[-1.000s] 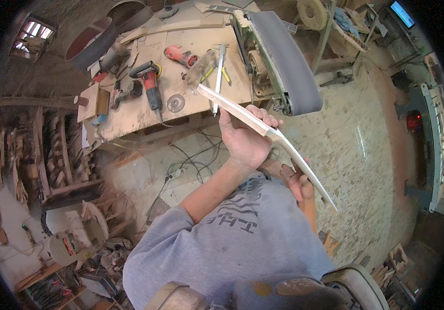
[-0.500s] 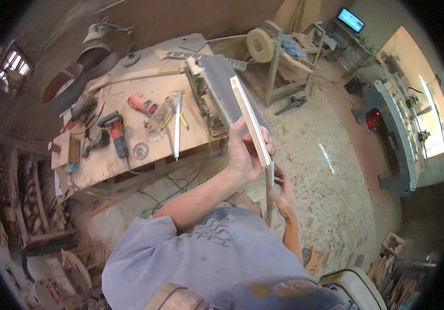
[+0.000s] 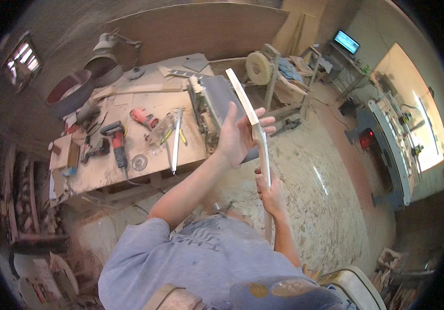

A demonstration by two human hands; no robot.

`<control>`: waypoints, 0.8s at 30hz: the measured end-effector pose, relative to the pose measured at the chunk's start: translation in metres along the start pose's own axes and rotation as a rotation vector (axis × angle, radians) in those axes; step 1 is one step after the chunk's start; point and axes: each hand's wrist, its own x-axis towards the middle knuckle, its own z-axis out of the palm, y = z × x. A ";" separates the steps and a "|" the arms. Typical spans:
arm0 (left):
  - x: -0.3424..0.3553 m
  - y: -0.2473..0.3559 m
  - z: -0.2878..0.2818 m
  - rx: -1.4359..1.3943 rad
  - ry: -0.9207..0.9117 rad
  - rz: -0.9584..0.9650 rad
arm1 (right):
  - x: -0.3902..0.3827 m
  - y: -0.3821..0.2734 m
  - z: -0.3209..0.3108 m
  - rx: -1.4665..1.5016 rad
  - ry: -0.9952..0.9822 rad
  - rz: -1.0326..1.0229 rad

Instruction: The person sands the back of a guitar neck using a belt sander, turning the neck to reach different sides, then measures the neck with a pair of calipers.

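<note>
A long, pale wooden piece (image 3: 242,99) with a bend partway along stands upright in front of my chest, its top end tipped away from me. My right hand (image 3: 270,195) is wrapped around its lower part. Higher up, my left hand (image 3: 235,140) is open, thumb and fingers spread, with the palm beside the bend; some fingers pass behind the wood. Whether the palm touches it I cannot tell. Just beyond the left hand is a machine with a wide grey sanding belt (image 3: 220,95).
Left of the sander, a workbench (image 3: 193,147) carries a red and black sander (image 3: 117,144), a red power tool (image 3: 143,117), yellow-handled pliers (image 3: 182,136) and a long metal tool (image 3: 177,139). A wheel on a wooden stand (image 3: 258,68) is behind. A large grey machine (image 3: 395,150) stands right.
My left hand has let go of the wooden piece and spread its fingers. My right hand has closed around the lower part. The wood has shifted slightly left.
</note>
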 end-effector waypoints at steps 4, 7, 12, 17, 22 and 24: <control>-0.043 -0.036 -0.026 0.230 0.060 0.089 | 0.007 -0.012 0.012 0.036 -0.178 0.143; -0.075 -0.047 -0.030 0.394 0.183 0.115 | 0.014 -0.024 0.026 -0.037 -0.286 0.086; -0.100 -0.055 -0.065 0.466 0.476 0.191 | 0.026 -0.014 0.057 -0.029 -0.524 -0.158; -0.134 -0.040 -0.082 0.418 0.829 0.599 | 0.057 0.023 0.091 0.435 -0.975 -0.171; -0.183 -0.011 -0.094 0.604 1.118 0.841 | 0.085 0.096 0.174 0.277 -0.882 0.237; -0.208 -0.008 -0.095 0.795 1.189 0.815 | 0.099 0.117 0.218 0.295 -0.854 0.392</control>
